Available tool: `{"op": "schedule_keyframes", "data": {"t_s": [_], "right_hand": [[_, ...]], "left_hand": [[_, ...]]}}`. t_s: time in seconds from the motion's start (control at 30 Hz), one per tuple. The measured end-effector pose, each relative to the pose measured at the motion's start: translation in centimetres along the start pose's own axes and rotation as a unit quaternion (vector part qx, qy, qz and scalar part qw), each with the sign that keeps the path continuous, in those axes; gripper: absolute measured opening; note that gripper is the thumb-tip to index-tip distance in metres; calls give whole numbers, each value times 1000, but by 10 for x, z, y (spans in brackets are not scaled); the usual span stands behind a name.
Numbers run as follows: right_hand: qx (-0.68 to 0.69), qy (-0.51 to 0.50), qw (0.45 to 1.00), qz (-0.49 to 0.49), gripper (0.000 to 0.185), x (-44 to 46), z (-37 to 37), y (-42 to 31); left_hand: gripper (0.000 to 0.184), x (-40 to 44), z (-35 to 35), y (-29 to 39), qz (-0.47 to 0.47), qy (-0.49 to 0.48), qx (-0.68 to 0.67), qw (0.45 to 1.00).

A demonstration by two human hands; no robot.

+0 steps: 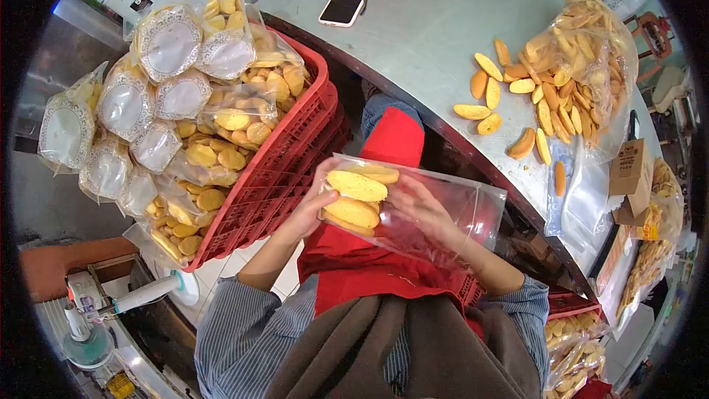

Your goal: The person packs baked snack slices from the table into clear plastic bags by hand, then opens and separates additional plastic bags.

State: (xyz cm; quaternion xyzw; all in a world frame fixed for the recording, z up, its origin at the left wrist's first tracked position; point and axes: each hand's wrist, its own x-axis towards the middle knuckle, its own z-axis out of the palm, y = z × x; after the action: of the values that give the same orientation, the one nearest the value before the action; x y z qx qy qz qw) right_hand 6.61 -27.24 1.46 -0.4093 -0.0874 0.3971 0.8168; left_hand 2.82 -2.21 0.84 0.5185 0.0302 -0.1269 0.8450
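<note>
Over my lap, a clear plastic bag lies sideways with several yellow oval bread slices at its left end. My left hand is closed around that left end, its thumb against the slices. Behind the clear film, my right hand is at the middle of the bag, just right of the slices; the film and glare blur its fingertips, so its grip is unclear. Loose slices lie on the metal table to the right, spilling from a large open plastic bag.
At the left, a red crate holds several packed bags with round white doily labels. A phone rests on the table. A cardboard box and flat plastic bags are at the right edge. A sealing device stands lower left.
</note>
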Motion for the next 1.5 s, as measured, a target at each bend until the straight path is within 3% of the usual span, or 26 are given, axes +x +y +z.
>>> {"op": "schedule_keyframes", "data": {"t_s": [0.03, 0.07, 0.13, 0.17, 0.2, 0.27, 0.3, 0.4, 0.43, 0.53, 0.63, 0.73, 0.83, 0.93, 1.03, 1.13, 1.2, 1.27, 1.37, 1.4, 1.47, 1.5], "right_hand": [[-69, -27, 996, -43, 55, 1, 7, -9], [-240, -68, 963, -100, 56, 2, 10, -21], [-552, -142, 797, -201, 58, 6, 13, -50], [-619, -170, 728, -239, 58, 8, 17, -62], [-664, -193, 683, -236, 57, 7, 14, -62], [-744, -239, 582, -225, 56, 3, 3, -53], [-721, -239, 601, -251, 56, 0, -14, -36], [-684, -117, 707, -137, 55, -3, -17, -26], [-652, -52, 743, -144, 57, -2, -14, -28], [-490, -47, 865, -97, 58, 5, -18, -25], [-383, -40, 921, -63, 60, 8, -19, -21], [-362, -53, 927, -86, 59, 9, -17, -21], [-402, -62, 910, -80, 60, 11, -7, -30], [-528, -72, 833, -151, 60, 16, -9, -25], [-547, -77, 823, -135, 62, 13, -4, -18], [-497, -97, 854, -118, 62, 13, -2, -10], [-521, -111, 834, -144, 60, 14, -4, -7], [-548, -109, 815, -153, 60, 14, -1, -8], [-517, -89, 837, -158, 58, 14, 6, -16], [-571, -110, 789, -197, 58, 16, 8, -24], [-663, -150, 681, -270, 56, 23, 14, -45], [-722, -133, 600, -319, 50, 24, 20, -47]], "left_hand": [[70, 10, -3, 6, 47, -16, -2, 999], [71, 18, -6, 11, 94, -32, -5, 995], [70, 26, 3, 43, 153, -89, -101, 979], [63, 27, 3, 58, 127, -33, -4, 991], [47, 29, 5, 63, 122, 5, 1, 993], [38, 26, -10, 52, 49, 62, 209, 975], [42, 22, -10, 45, 29, 81, 219, 972], [41, 13, -5, 26, -16, 72, 144, 987], [42, 12, -4, 22, -51, 73, 95, 991], [48, 10, -2, 19, -111, 59, -10, 992], [58, 9, 7, 23, -99, 28, -34, 994], [66, 10, 10, 20, -98, 35, -41, 994], [65, 13, 12, 15, -93, 45, -37, 994], [58, 13, 7, 10, -79, 50, -46, 995], [51, 14, 3, 3, -64, 69, -84, 992], [49, 12, 6, 5, -75, 75, -69, 992], [47, 10, 8, 8, -78, 78, -41, 993], [49, 10, 5, 6, -74, 78, -33, 994], [52, 14, -1, 5, -35, 59, -52, 996], [53, 16, -5, 6, -16, 51, -65, 996], [59, 26, -3, 27, 101, -63, -125, 985], [60, 29, 1, 43, 109, -59, -91, 988]]}}
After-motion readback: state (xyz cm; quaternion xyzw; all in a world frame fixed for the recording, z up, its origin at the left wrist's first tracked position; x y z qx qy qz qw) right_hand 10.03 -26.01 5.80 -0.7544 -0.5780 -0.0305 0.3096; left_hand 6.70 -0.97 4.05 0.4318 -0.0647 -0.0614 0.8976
